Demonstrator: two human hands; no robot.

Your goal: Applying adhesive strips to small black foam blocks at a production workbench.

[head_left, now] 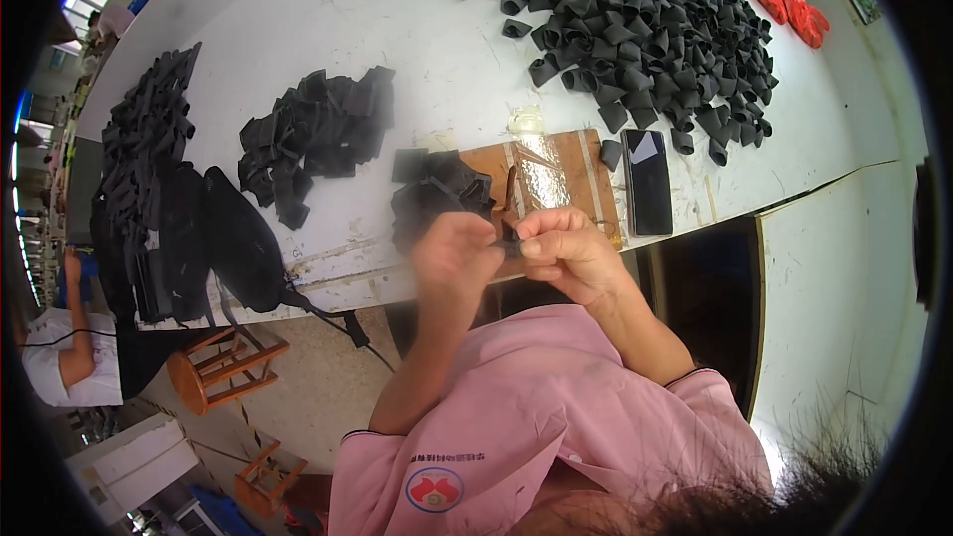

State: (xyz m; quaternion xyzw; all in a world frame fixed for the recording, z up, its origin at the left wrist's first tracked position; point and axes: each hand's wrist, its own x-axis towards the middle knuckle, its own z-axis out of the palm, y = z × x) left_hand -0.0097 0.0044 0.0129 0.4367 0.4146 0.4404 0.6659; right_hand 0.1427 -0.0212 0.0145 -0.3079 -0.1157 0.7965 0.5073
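At the near edge of the white table, my two hands meet over a small black fabric piece [510, 246]. The fingers of my left hand [453, 250] are closed on its left end. Its other end is pinched between the thumb and fingers of my right hand [574, 254]. My fingers cover much of the piece. Just beyond them lies a brown board [586, 174] with clear tape across it, and a narrow brown upright piece [511, 191] stands on it. A small heap of flat black pieces [442, 184] lies beside my left hand, partly on the board.
A large pile of black folded loops [645, 35] covers the far right. A phone [649, 184] lies right of the board. Leftward are flat black pieces [323, 129], black strips [149, 129] and a black padded item [241, 238]. A wooden stool [228, 369] and another person [74, 357] are lower left.
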